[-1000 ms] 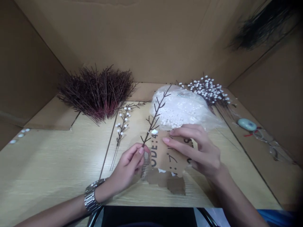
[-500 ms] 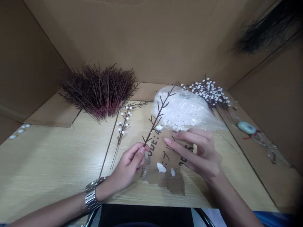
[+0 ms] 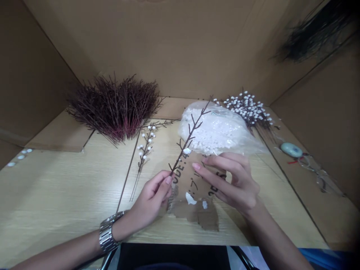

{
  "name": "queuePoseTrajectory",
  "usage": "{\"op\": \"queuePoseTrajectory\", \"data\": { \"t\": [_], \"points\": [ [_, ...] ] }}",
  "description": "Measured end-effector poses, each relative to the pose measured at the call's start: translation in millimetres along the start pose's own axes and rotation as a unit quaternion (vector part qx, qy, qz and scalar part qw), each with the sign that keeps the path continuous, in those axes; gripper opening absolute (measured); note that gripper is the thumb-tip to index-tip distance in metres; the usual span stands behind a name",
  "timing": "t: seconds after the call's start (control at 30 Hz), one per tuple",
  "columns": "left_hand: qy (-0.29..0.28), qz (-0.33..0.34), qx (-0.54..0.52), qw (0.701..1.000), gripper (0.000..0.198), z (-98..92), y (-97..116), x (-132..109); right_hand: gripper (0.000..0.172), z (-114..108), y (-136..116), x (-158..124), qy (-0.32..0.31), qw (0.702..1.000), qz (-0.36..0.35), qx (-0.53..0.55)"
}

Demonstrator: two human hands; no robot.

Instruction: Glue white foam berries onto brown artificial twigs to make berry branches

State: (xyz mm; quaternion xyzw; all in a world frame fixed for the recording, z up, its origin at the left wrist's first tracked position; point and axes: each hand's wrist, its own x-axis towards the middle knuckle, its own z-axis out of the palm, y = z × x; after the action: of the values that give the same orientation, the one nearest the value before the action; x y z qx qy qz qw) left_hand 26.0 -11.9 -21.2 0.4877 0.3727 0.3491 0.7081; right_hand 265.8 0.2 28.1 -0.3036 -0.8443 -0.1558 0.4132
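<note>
My left hand (image 3: 154, 193), with a metal watch (image 3: 108, 232) on the wrist, pinches the lower end of a bare brown artificial twig (image 3: 188, 140). The twig slants up and right, its tip in front of the clear bag of white berries (image 3: 216, 129). My right hand (image 3: 234, 180) hovers just right of the twig with fingers apart; nothing shows at its visible fingertips, and its thumb is hidden. Below both hands lies a printed cardboard piece (image 3: 182, 208) with white blobs (image 3: 191, 198) on it.
A dense pile of dark twigs (image 3: 115, 105) stands at the back left. One berried twig (image 3: 145, 146) lies left of the cardboard. Finished-looking berried twigs (image 3: 247, 107) lie at the back right, near a pale green oval object (image 3: 291, 149) and glasses (image 3: 315, 168). Cardboard walls (image 3: 174, 48) surround the table.
The view has shifted slightly. Both hands keep nearly the same pose, with the twig still held in the left hand.
</note>
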Motion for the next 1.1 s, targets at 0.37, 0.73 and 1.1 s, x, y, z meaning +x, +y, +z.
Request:
{"op": "queuePoseTrajectory", "data": {
  "t": [0.37,0.73,1.1],
  "points": [
    [0.007,0.001,-0.015,1.000,0.027,0.1,-0.8,-0.1,0.041,-2.2,-3.4,2.4,0.011,1.000,0.018,0.002],
    [0.014,-0.002,-0.015,1.000,0.024,-1.0,-0.9,0.7,0.034,-0.9,-4.9,0.9,0.045,0.998,0.042,0.000],
    [0.008,0.011,-0.009,1.000,0.028,-0.5,0.1,1.1,0.037,-2.4,-2.3,-0.8,0.034,0.999,0.041,-0.001]
  ]
}}
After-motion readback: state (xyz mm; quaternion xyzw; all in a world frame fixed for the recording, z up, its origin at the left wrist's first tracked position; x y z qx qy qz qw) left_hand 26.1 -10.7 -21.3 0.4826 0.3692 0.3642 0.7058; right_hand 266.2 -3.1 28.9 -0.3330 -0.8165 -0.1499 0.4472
